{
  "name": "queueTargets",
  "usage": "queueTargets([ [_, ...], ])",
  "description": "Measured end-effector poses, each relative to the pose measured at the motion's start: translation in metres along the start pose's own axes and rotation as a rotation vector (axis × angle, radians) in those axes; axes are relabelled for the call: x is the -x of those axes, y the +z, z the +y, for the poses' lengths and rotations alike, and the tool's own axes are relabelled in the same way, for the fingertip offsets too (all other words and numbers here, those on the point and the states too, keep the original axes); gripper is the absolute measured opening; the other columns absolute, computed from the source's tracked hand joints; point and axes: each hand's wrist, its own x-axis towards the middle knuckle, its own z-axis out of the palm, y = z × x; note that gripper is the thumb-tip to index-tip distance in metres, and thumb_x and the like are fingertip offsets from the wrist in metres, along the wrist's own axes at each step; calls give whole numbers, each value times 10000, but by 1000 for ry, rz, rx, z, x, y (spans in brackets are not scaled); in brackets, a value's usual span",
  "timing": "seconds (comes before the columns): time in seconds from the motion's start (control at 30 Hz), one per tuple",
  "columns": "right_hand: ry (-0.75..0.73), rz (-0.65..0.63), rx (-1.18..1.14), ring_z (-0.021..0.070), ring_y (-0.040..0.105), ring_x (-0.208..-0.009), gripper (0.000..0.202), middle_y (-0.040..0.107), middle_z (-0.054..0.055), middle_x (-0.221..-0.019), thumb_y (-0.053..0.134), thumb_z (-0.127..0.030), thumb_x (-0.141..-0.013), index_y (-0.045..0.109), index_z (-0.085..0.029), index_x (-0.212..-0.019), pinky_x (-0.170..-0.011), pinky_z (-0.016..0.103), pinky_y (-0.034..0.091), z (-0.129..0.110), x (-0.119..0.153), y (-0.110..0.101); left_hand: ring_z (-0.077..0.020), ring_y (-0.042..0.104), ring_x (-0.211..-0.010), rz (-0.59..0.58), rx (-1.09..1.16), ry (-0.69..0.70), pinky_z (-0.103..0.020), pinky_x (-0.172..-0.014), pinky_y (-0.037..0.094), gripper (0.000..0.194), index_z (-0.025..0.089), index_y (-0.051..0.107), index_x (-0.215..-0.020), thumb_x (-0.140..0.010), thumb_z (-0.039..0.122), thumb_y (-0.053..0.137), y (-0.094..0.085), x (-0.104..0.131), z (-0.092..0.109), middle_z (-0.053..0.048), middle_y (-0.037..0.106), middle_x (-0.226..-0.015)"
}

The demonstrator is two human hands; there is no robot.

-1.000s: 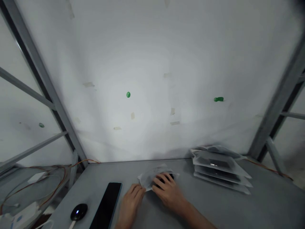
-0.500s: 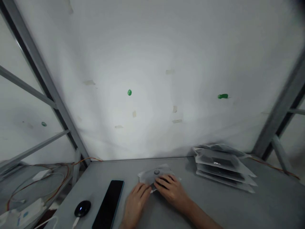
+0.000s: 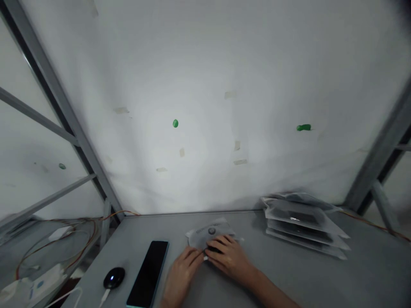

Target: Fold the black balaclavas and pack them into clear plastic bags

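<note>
**Both hands pressed on a clear pouch at the near middle of the table**

Right hand lies palm-down on a clear plastic pouch, fingers spread and flat over its near half, not curled around it. The left hand rests just beside it, fingertips touching the pouch's near-left edge; its fingers are loosely together and extended, closed on nothing. The pouch lies flat on the grey table, near the back edge and slightly left of centre. A small dark round item shows through the plastic by the far edge. The pouch's long axis runs roughly left to right, tilted a little so the right end sits farther from the person.

Surroundings: a stack of similar pouches sits well apart to the right, close to the white wall. To the left lies a dark phone, screen up, its length running away from the person, near the left hand but not touching. A black mouse with a small lit spot lies beyond it. Nothing lies between the hands and the pouch.
</note>
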Motion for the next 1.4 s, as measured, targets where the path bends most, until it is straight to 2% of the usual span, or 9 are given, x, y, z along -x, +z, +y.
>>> queueTargets([
  [0.17,-34,4,24,166,600,-866,131,719,8,-947,602,-267,-944,655,-234,-1059,-827,335,434,-6,-1,2,-203,696,-961,-22,38,5,-316,-828,623,391,264,613,-1243,-954,99,405,5,-1,1,-15,751,-1073],
  [0.33,-8,44,-10,186,590,-898,126,715,28,-973,535,-195,-965,653,-209,-1005,-862,361,429,-14,3,7,-197,678,-971,-75,-44,-8,-338,-862,595,320,232,643,-1179,-935,110,478,1,-3,4,-24,745,-1110],
  [0.47,-18,39,-14,204,591,-964,160,712,48,-1030,506,-163,-964,654,-205,-1008,-910,385,419,-13,7,8,-199,679,-906,-30,-85,8,-347,-809,586,270,218,666,-1120,-920,116,517,-4,-7,8,-31,759,-1036],
  [0.67,34,-4,64,224,585,-1114,139,704,40,-1101,595,-153,-904,649,-235,-1002,-965,399,394,0,13,-6,-203,676,-934,11,-137,1,-329,-785,570,248,213,661,-1124,-929,123,538,-9,-5,5,-19,757,-1068],
  [0.8,65,-16,80,230,576,-1150,150,697,34,-1139,583,-166,-914,653,-257,-1012,-967,405,402,15,18,-21,-208,668,-968,21,-143,-15,-336,-797,573,260,217,654,-1157,-957,151,502,-12,-2,-1,-27,746,-1113],
  [1.07,75,-9,155,242,626,-1105,211,720,73,-1108,500,-150,-946,672,-252,-1012,-875,383,461,50,41,-54,-190,677,-925,106,-158,-48,-313,-764,593,265,228,674,-1107,-989,180,442,-15,0,-7,-16,758,-1062],
  [1.17,109,-1,136,227,684,-949,200,743,73,-1008,476,-194,-980,670,-236,-1008,-776,353,486,60,52,-62,-182,677,-893,165,-122,-78,-288,-746,594,242,216,670,-1068,-993,198,440,-17,0,-9,-20,763,-1036],
  [1.27,189,14,30,194,704,-793,215,749,61,-925,455,-222,-998,669,-231,-1015,-704,319,511,61,57,-63,-170,681,-892,196,-63,-128,-259,-738,590,227,219,660,-1067,-992,204,446,-18,1,-10,-23,761,-1012],
  [1.4,302,47,-162,178,716,-793,210,753,29,-887,462,-234,-997,665,-260,-1045,-703,285,556,53,56,-57,-179,685,-934,206,-89,-155,-297,-802,586,244,227,659,-1107,-976,192,456,-16,-2,-8,-34,756,-1032],
])
